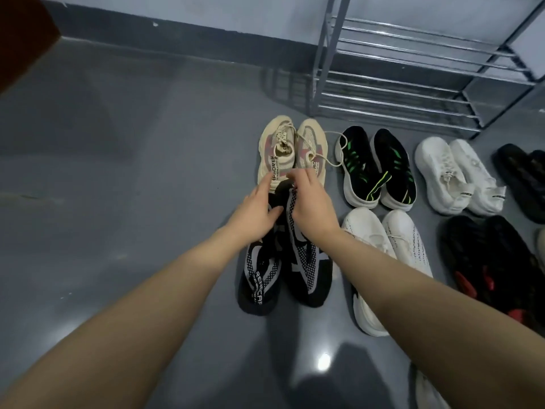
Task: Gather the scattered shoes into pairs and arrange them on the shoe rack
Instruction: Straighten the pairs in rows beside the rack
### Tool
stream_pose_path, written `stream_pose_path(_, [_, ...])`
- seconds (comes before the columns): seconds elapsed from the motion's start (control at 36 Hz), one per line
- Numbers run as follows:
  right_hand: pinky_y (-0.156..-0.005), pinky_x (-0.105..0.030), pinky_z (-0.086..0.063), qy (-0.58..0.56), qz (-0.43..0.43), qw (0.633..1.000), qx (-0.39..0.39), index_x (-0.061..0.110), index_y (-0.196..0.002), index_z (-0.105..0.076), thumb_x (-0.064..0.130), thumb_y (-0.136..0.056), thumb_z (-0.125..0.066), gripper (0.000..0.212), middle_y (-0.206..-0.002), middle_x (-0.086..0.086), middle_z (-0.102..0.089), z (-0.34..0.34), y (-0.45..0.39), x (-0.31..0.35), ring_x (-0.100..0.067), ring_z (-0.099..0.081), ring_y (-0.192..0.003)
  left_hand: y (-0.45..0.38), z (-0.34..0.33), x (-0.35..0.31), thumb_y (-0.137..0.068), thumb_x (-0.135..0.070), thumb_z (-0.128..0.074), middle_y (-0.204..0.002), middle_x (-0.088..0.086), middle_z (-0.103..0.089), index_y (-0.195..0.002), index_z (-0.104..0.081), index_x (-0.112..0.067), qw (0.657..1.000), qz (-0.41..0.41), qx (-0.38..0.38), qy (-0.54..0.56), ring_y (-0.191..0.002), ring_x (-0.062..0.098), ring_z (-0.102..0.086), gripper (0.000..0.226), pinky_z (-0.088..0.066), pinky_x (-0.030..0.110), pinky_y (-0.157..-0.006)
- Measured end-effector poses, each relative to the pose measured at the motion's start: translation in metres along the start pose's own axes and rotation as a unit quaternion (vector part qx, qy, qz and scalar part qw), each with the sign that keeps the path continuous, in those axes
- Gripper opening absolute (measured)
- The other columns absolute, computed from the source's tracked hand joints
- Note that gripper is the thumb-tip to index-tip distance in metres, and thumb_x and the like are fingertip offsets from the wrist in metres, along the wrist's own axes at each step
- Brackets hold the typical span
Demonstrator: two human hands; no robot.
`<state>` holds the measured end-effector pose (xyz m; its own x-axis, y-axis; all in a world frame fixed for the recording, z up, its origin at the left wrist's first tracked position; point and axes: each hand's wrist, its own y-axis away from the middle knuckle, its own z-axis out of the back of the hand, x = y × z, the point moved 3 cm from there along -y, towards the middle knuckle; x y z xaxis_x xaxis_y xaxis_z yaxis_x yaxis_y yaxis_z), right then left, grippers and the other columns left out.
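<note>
black-and-grey sneakers (283,270) under both hands, apparently gripped

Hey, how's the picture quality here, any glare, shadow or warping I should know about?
Head view: a bright glare spot on the glossy floor beside the person's dark shadow; wide-angle warping bends the shoe rack; the black shoes at the right edge sink into darkness, detail lost.

Shoe pairs are set in rows on the floor (118,202), right of centre. A rack (413,84) is placed in the upper right, behind them. At centre, one pair (283,270) is held under both hands, just below another pair (290,149).
</note>
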<state>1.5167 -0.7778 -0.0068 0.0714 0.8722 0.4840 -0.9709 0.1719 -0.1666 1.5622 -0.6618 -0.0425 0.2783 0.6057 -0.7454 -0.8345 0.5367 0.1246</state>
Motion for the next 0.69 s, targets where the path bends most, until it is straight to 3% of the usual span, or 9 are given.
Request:
stream_pose_path(0.06, [-0.061,-0.036,-0.042,0.007,0.026,1.0,-0.011,0.012,-0.125,-0.047,-0.008,-0.078,-0.049,0.051,-0.12,-0.007,-0.045,0.006,0.001,0.011,-0.027,-0.052,-0.102,-0.001,0.009,-0.004,-0.091,-0.018,-0.057,-0.152,0.001,-0.032,-0.148,-0.004,-0.038,0.998,-0.035,0.008,0.05,-0.122,0.017,-0.046,0.08,-0.038,0.045,-0.108])
stream_pose_path(0.11, [-0.059,-0.035,-0.04,0.003,0.048,0.999,-0.023,0.011,-0.125,-0.046,-0.008,-0.077,-0.049,0.051,-0.12,-0.007,-0.044,0.012,0.0,0.021,-0.028,-0.053,-0.1,-0.003,0.018,-0.004,-0.087,-0.015,-0.061,-0.151,-0.003,-0.03,-0.146,-0.009,-0.04,0.996,-0.079,0.015,0.027,-0.133,0.017,-0.038,0.084,-0.034,0.045,-0.111])
stream_pose_path(0.22, [-0.07,-0.05,-0.049,-0.064,0.076,0.994,-0.035,0.003,-0.126,-0.044,-0.011,-0.075,-0.048,0.053,-0.123,-0.014,-0.041,0.027,-0.006,0.039,-0.035,-0.052,-0.101,-0.004,0.043,-0.002,-0.082,-0.018,-0.068,-0.145,-0.001,-0.03,-0.144,-0.028,-0.029,0.992,-0.121,-0.018,-0.043,-0.131,0.025,-0.036,0.075,-0.034,0.045,-0.109])
stream_pose_path(0.33, [-0.083,-0.052,-0.047,-0.095,0.084,0.991,-0.038,0.0,-0.126,-0.044,-0.01,-0.074,-0.053,0.054,-0.123,-0.016,-0.041,0.03,-0.011,0.053,-0.032,-0.048,-0.106,0.002,0.066,-0.004,-0.072,-0.025,-0.078,-0.134,0.004,-0.034,-0.133,-0.04,-0.019,0.991,-0.096,-0.059,-0.077,-0.124,0.029,-0.039,0.072,-0.036,0.044,-0.104])
stream_pose_path(0.42, [-0.081,-0.054,-0.047,-0.095,0.093,0.991,-0.021,0.003,-0.128,-0.043,-0.013,-0.076,-0.05,0.055,-0.123,-0.014,-0.042,0.022,-0.012,0.063,-0.034,-0.052,-0.099,0.009,0.074,-0.003,-0.064,-0.031,-0.084,-0.134,0.006,-0.037,-0.12,-0.042,-0.008,0.99,-0.077,-0.063,-0.104,-0.126,0.027,-0.037,0.074,-0.037,0.043,-0.102])
stream_pose_path(0.5, [-0.081,-0.049,-0.048,-0.099,0.085,0.991,-0.022,0.006,-0.127,-0.043,-0.013,-0.077,-0.048,0.054,-0.118,-0.009,-0.042,0.018,-0.015,0.069,-0.023,-0.049,-0.099,0.017,0.077,0.002,-0.067,-0.033,-0.083,-0.12,0.005,-0.048,-0.12,-0.035,-0.013,0.996,-0.028,-0.069,-0.054,-0.11,0.026,-0.048,0.074,-0.045,0.037,-0.085])
stream_pose_path(0.58, [-0.081,-0.044,-0.048,-0.091,0.107,0.99,-0.006,0.005,-0.122,-0.048,-0.013,-0.078,-0.048,0.048,-0.116,-0.009,-0.044,0.017,-0.022,0.081,-0.019,-0.049,-0.101,0.022,0.082,0.005,-0.069,-0.046,-0.077,-0.127,0.002,-0.043,-0.134,-0.032,-0.023,0.988,-0.002,-0.096,-0.123,-0.116,0.026,-0.039,0.082,-0.044,0.04,-0.091])
stream_pose_path(0.69, [-0.079,-0.046,-0.049,-0.098,0.114,0.989,-0.007,0.005,-0.119,-0.051,-0.008,-0.083,-0.053,0.039,-0.118,-0.008,-0.045,0.005,-0.029,0.087,-0.021,-0.052,-0.101,0.027,0.089,0.009,-0.073,-0.054,-0.07,-0.118,0.004,-0.041,-0.116,-0.045,-0.017,0.976,0.065,-0.116,-0.172,-0.111,0.029,-0.039,0.062,-0.047,0.039,-0.082])
